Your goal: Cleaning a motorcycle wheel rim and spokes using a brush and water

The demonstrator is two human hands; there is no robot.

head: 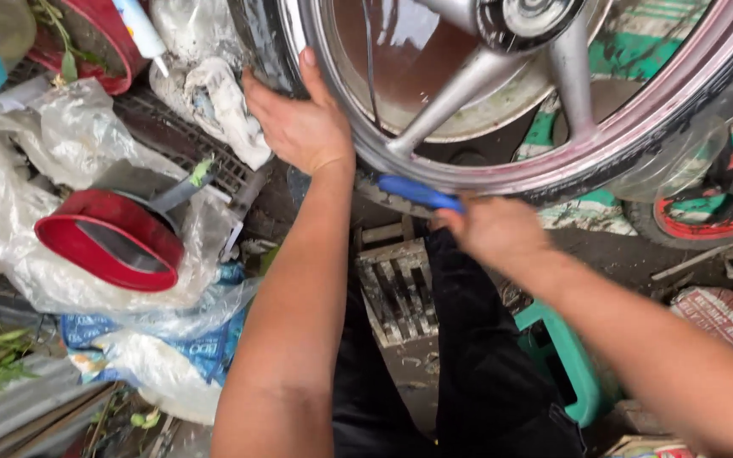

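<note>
Two hands: both are held at the lower rim of a wheel (pixel 502 102) that fills the top of the view.
Left hand (pixel 299 123): laid flat and open against the tyre (pixel 258 42) and rim at the wheel's lower left, thumb raised along the rim; nothing is gripped.
Right hand (pixel 489 229): closed around a blue tool (pixel 417 193), whose tip is set under the wheel's bottom edge; the hand is blurred.
Wheel: a silver cast rim with thick spokes and a hub at the top edge; a pinkish band is seen along its outer edge.
Rag (pixel 226 110): a dirty white cloth lies just left of the left hand, touching the tyre.
Grate (pixel 396 288): a slatted grate is seen on the ground between the two forearms, below the tool.
Stool (pixel 570 356): a green stool is seen under the right forearm, beside dark trousers.
Bowl (pixel 108 242): a red bowl rests on clear plastic sheeting (pixel 10 203) at the left, well apart from the hands.
Second wheel (pixel 706 220): a red-rimmed wheel is partly seen at the right edge.
</note>
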